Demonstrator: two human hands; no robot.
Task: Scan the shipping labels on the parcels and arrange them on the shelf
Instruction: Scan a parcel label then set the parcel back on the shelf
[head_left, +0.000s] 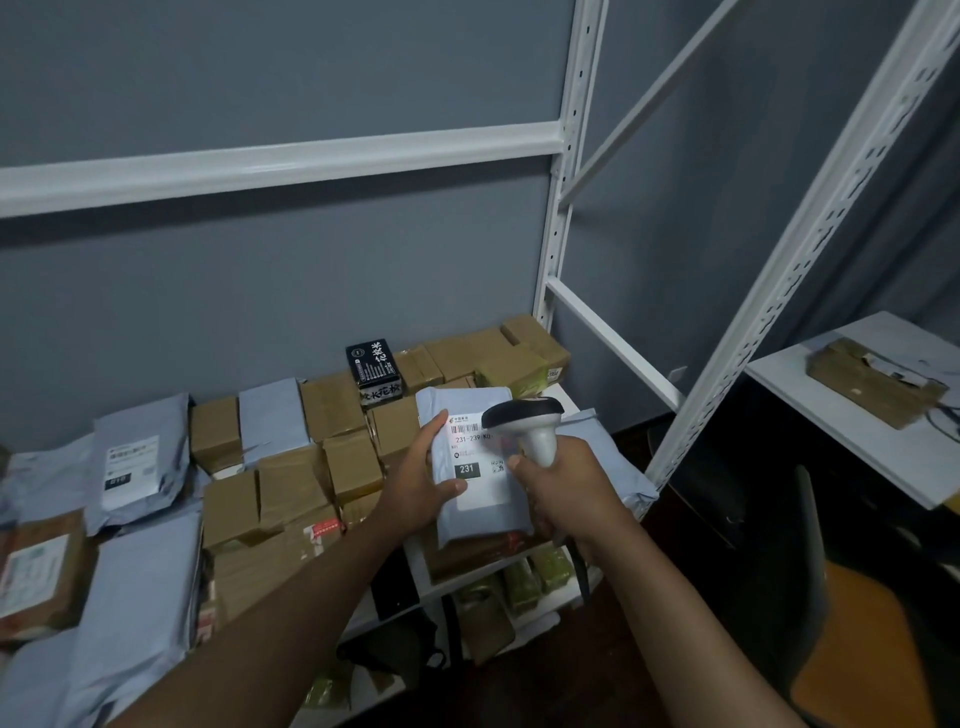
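The white slotted-steel shelf rack (558, 218) is standing against the grey wall, its lower level crowded with taped brown cardboard boxes (291, 491) and pale blue poly mailers (140, 582), packed side by side. Above the right end of that level, the person's left hand (421, 480) is gripping a pale blue poly mailer with a white shipping label (475, 467), label tilted up, probably so the barcode faces the reader. The right hand (563, 486) is wrapping round the handle of a grey handheld barcode scanner (524, 423), its head hovering just over the label's barcode.
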